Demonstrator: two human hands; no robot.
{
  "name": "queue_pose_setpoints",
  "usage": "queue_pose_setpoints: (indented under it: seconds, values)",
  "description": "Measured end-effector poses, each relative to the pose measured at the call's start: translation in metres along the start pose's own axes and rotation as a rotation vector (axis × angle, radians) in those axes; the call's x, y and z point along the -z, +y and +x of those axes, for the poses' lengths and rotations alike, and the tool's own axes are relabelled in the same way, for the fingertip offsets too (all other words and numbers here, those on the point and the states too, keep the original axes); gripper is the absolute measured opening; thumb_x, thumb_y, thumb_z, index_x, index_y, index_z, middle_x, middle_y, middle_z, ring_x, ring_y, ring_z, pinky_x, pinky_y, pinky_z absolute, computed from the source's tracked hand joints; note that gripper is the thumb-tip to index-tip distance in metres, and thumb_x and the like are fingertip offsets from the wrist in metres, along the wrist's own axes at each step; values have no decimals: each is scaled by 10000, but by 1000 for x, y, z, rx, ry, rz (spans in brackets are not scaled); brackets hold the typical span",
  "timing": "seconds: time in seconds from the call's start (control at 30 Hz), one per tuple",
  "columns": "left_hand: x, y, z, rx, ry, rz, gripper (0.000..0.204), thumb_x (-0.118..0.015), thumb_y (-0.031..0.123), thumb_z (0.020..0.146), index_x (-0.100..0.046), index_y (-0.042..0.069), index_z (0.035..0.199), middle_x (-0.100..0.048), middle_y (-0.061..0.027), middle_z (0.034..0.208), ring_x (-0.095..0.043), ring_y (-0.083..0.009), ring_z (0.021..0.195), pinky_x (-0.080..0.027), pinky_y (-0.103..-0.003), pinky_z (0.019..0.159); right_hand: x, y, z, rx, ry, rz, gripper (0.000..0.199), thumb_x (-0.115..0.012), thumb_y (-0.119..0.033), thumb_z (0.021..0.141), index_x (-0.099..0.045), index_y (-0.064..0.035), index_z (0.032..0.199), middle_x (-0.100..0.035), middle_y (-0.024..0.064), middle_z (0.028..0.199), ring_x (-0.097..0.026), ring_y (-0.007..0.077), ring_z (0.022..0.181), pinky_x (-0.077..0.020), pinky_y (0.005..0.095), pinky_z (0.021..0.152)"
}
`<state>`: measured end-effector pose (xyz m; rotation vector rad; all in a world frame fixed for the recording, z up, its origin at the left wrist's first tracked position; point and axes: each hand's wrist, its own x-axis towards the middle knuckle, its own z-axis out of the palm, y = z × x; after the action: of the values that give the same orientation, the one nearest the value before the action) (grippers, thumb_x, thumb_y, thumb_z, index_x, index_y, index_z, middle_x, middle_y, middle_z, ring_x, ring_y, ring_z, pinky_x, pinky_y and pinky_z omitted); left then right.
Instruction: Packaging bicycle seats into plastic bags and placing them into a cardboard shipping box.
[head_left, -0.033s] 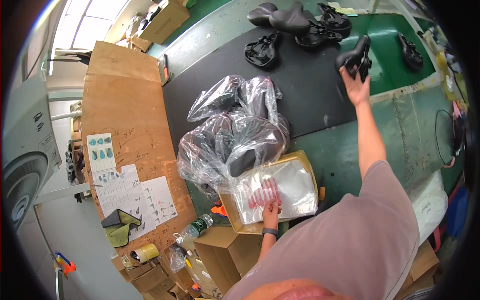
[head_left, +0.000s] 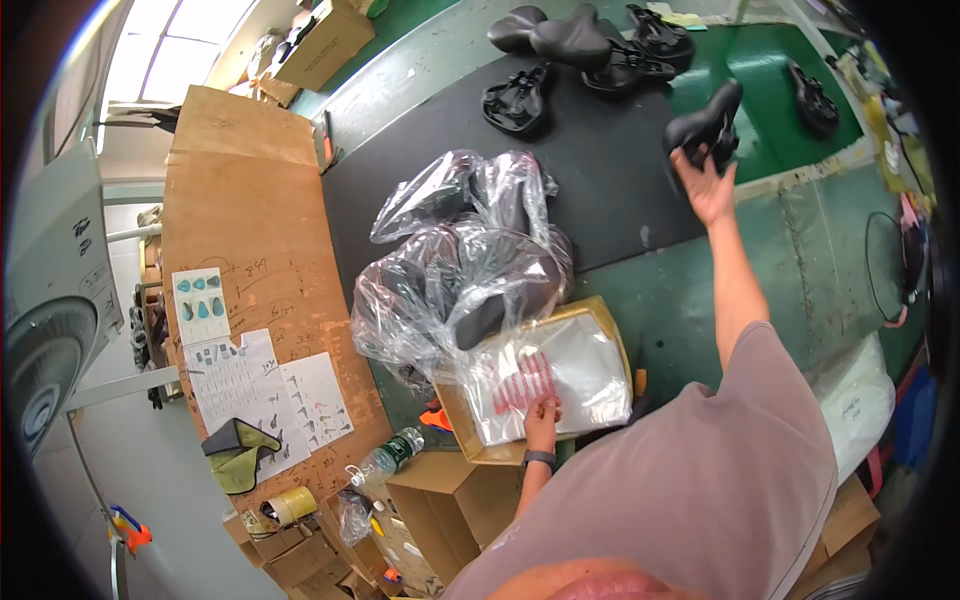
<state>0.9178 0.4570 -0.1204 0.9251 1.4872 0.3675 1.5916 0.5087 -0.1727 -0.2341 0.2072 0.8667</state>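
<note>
Hands unchanged vs prior frame: right hand (head_left: 706,186) grips black saddle (head_left: 706,125), left hand (head_left: 543,410) fingers pinching clear bags (head_left: 560,375)

Open black mat (head_left: 600,180) between the bagged saddles (head_left: 460,270) and the bare saddles (head_left: 570,45) at its far edge.
</note>
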Motion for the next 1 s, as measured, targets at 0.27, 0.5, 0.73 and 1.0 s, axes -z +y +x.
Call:
queue_pose_setpoints:
  seconds: [0.27, 0.5, 0.73, 1.0]
  values:
    - [-46, -41, 4, -378, -139, 402, 322, -703, 268, 1102, -759, 4, 1278, -795, -103, 981, -733, -190, 841, -590, -353, 793, 48, -31, -356, -420, 211, 43, 1023, -673, -729, 1022, -416, 50, 1633, -539, 343, 1590, -600, 515, 1426, -534, 634, 1200]
    - [-121, -28, -13, -595, -12, 897, 325, -796, 376, 1006, -747, 59, 1055, -768, -155, 938, -749, -349, 892, -574, -468, 802, 109, -29, -467, -392, 542, -1131, 534, -881, -362, 996, -640, 52, 1232, -717, 128, 1081, -747, 204, 895, -686, 339, 742]
    - [-127, -48, -4, -625, -6, 887, 238, -732, 310, 1051, -749, 73, 1047, -763, -150, 1003, -735, -374, 939, -569, -489, 832, 109, -59, -531, -442, 575, -1339, 730, -907, -427, 951, -597, 139, 1293, -715, 170, 1063, -753, 208, 802, -677, 335, 673]
    - [-130, -63, -24, -715, 176, 831, 173, -711, 219, 1054, -734, 56, 1108, -731, -177, 1101, -708, -390, 1043, -556, -517, 915, 122, -39, -554, 20, 243, -2286, 1168, -936, -281, 803, -264, 77, 1688, -705, 383, 1308, -735, 511, 1148, -595, 551, 1001]
